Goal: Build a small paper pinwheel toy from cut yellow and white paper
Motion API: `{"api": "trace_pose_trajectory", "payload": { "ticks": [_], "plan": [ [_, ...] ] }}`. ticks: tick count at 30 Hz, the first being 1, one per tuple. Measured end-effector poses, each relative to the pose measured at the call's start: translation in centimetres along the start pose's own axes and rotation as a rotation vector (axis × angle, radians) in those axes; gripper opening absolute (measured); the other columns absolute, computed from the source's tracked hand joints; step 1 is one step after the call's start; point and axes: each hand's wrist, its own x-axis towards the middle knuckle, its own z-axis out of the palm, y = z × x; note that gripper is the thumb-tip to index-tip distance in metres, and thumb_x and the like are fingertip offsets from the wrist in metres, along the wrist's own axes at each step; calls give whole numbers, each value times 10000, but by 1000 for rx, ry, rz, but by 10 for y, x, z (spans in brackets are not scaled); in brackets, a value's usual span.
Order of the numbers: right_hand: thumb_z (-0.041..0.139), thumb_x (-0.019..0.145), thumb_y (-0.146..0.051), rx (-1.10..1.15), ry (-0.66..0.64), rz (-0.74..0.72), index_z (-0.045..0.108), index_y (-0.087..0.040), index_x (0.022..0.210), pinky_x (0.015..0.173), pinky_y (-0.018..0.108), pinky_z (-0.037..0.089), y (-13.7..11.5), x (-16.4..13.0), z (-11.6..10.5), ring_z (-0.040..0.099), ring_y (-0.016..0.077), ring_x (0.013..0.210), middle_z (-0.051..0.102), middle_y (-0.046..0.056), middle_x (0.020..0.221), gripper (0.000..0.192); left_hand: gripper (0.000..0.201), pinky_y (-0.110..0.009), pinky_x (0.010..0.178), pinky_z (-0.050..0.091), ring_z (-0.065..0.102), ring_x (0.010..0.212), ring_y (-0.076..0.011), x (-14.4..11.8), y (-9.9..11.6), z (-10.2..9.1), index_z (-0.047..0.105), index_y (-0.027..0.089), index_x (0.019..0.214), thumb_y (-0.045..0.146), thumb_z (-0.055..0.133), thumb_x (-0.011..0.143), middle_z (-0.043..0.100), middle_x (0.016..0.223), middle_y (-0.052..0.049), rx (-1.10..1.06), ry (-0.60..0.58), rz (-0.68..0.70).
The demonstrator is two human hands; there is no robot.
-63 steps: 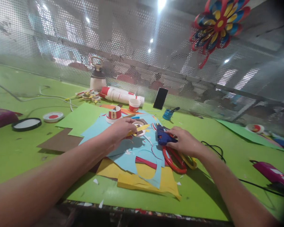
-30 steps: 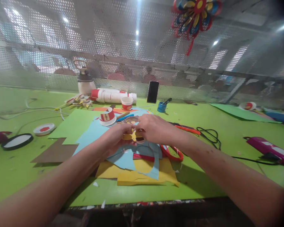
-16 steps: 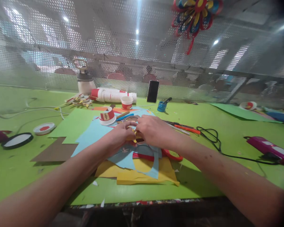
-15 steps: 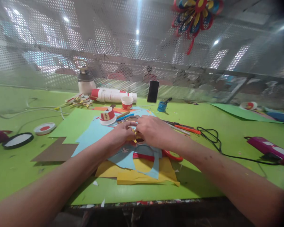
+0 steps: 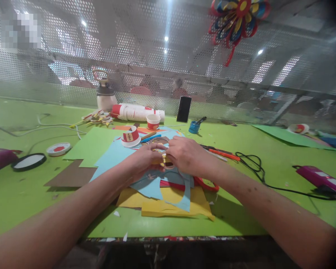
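Observation:
My left hand (image 5: 148, 160) is closed on a small round paper piece (image 5: 168, 162) with yellow bits and a dark brown patch. Above it, my right hand (image 5: 186, 155) bends its fingers down against the same piece; its fingertips are partly hidden. Under both hands lies light blue paper (image 5: 108, 158) with a rounded cut-out, over yellow paper (image 5: 162, 209). Just behind the fingers rests a roll of tape (image 5: 164, 139). A cut red-and-white paper cup (image 5: 131, 137) stands beyond my left hand, and red-handled scissors (image 5: 207, 184) lie beside my right wrist.
A purple glue gun (image 5: 322, 182) with a black cord lies right. At the back are a phone (image 5: 184, 109), a blue jar (image 5: 194, 127), stacked paper cups (image 5: 137, 113) and a spray bottle (image 5: 106, 98). Orange-handled cutters (image 5: 226, 154) lie right of my hands. A black-rimmed disc (image 5: 28, 162) sits left.
The whole view has shifted slightly, so things appear a little further right. Both hands stay at the small paper piece, with only slight finger movement.

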Motion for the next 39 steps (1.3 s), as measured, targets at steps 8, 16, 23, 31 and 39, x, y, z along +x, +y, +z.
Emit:
{"api": "trace_pose_trajectory", "payload": {
  "ticks": [8,16,23,31,39],
  "plan": [
    [517,873,-195,58,6,37,686,-129,838,622,293,301,7,-4,2,503,184,753,612,81,783,184,262,-275,580,488,618,710,-169,3,-1,-3,612,113,844,67,616,586,646,779,-80,43,-60,-8],
    [535,851,-155,-66,-81,-18,656,-108,770,608,318,301,-8,3,-4,522,211,750,636,101,791,153,142,-248,548,456,606,654,-151,0,-1,2,586,124,701,117,673,589,625,700,-56,67,-60,26],
    [521,849,-156,-69,-73,-1,662,-111,779,613,319,302,-10,3,-3,518,214,749,633,102,773,163,125,-240,534,458,616,654,-163,1,0,0,591,113,687,102,667,588,633,670,-68,38,-51,1],
    [489,867,-161,80,-17,108,699,-131,799,641,285,314,9,-7,5,503,176,748,618,79,744,223,178,-264,549,481,620,665,-166,4,-2,-3,642,95,785,68,609,612,657,783,-102,32,-39,8],
    [505,859,-149,-68,-88,55,673,-125,774,615,320,284,-10,-4,-6,511,205,741,606,86,739,190,117,-248,535,452,599,629,-149,3,-2,1,589,118,680,103,668,595,638,695,-73,44,-32,11]
  ]
}}
